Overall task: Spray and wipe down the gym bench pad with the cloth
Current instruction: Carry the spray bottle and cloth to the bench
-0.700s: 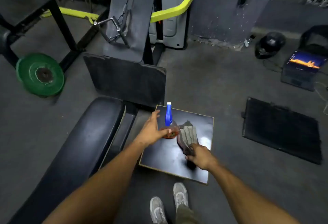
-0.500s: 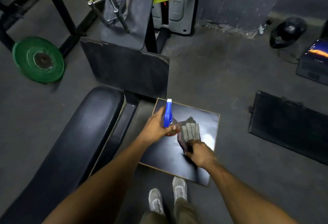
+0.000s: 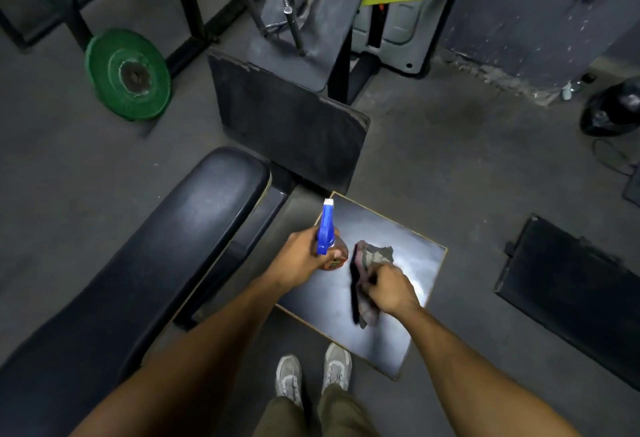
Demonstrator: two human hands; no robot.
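Head view
Left hand [image 3: 300, 260]: fingers are wrapping the neck of the spray bottle [image 3: 328, 239], grasping it just above the black board [image 3: 415, 256].
Right hand [image 3: 391, 289]: fingers are bunching round the cloth [image 3: 372, 256], pinching it while its far end is trailing on the board.
Bench pad [image 3: 166, 246]: lying just left of the board, apart from both hands, not yet sprayed or wiped by the look of it.
Risk, bottle: the grip is sitting high near the blue trigger head; a tilt on the way over could, I judge, be letting the bottle slip or firing spray onto the floor [image 3: 467, 166] instead of the pad.
Risk, cloth: the loose tail is hanging free and could be dragging grit off the board onto the pad.
Materials, pad: smooth black vinyl, rounded at the end, faintly glossy.
Materials, cloth: soft, greyish, crumpled.
Materials, bottle: hard plastic head, reddish body.
Materials, board: flat, shiny, pale-edged.
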